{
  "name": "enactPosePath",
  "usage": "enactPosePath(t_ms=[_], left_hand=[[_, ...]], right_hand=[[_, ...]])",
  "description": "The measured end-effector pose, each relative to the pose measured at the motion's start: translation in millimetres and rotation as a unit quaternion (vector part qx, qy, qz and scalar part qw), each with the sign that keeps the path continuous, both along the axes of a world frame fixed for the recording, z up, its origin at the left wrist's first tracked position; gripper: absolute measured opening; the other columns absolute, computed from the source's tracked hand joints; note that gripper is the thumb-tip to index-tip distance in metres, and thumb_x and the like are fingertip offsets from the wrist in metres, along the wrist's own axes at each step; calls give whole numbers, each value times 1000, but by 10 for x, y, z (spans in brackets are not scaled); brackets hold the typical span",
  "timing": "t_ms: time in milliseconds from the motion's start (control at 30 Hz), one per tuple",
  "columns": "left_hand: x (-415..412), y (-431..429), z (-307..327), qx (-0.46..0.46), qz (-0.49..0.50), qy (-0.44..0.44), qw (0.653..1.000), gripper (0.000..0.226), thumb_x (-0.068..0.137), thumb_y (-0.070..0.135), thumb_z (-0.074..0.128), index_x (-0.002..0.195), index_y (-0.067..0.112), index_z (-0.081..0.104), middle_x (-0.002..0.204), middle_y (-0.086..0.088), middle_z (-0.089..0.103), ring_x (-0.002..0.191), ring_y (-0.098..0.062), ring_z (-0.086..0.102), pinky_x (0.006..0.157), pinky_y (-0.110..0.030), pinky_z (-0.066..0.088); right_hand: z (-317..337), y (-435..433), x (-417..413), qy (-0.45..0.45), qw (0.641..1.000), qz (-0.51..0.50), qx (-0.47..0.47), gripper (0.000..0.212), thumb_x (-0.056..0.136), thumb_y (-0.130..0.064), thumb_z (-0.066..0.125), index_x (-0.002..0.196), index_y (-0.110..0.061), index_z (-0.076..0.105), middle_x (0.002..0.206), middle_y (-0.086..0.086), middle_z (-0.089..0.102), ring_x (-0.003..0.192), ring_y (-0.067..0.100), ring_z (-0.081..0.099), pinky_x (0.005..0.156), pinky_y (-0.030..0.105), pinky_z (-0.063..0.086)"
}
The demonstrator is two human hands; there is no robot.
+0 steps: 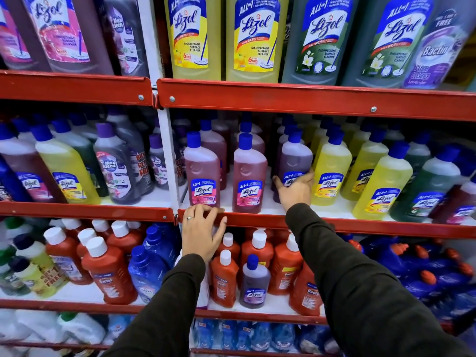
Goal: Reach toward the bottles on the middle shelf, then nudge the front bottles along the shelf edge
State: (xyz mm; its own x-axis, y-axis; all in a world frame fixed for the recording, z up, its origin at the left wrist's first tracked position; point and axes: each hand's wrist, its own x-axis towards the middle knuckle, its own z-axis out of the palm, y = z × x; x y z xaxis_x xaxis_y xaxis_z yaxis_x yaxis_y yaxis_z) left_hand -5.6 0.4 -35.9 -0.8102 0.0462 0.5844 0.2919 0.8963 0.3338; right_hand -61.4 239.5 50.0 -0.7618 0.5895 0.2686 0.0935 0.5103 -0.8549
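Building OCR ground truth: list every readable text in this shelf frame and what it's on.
"ALL in 1 Lizol": purple bottle gripped by the right hand; also pink bottle above the left hand.
"Lizol DISINFECTANT SURFACE CLEANER 6 HRS": big yellow bottle.
"Bactin FLOOR CLEANER Lavender": lavender bottle.
"Max Kleen": grey bottle.
"Bactin": red bottle.
Finer print: too small or blurred.

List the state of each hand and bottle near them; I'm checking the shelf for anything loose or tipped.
Right hand: grips the purple blue-capped plastic Lizol bottle.
Purple blue-capped plastic Lizol bottle: upright on shelf, capped, held.
Left hand: fingers rest on the red metal shelf edge.
Red metal shelf edge: level.
Two pink blue-capped Lizol bottles: upright, capped, untouched.
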Motion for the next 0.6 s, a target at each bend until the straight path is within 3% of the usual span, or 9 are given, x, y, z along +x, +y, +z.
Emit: enactPosePath(t_ms=[400,600], left_hand=[[65,37,70,13,3,-28,1000,57,98,54,40,114,9,71,109,-16,66,113,-40,60,93,-50,55],[93,75,94,18,16,-48,999,43,100,44,57,117,7,71,111,-20,66,116,-44,59,93,-53,56]], right_hand=[[-125,48,349,9,999,15,42,105,84,-51,82,158,-3,26,151,20,51,138,38,56,109,49,55],[-142,54,501,12,998,29,54,106,85,-53,80,160,-3,23,157,18,47,141,36,54,110,47,55]])
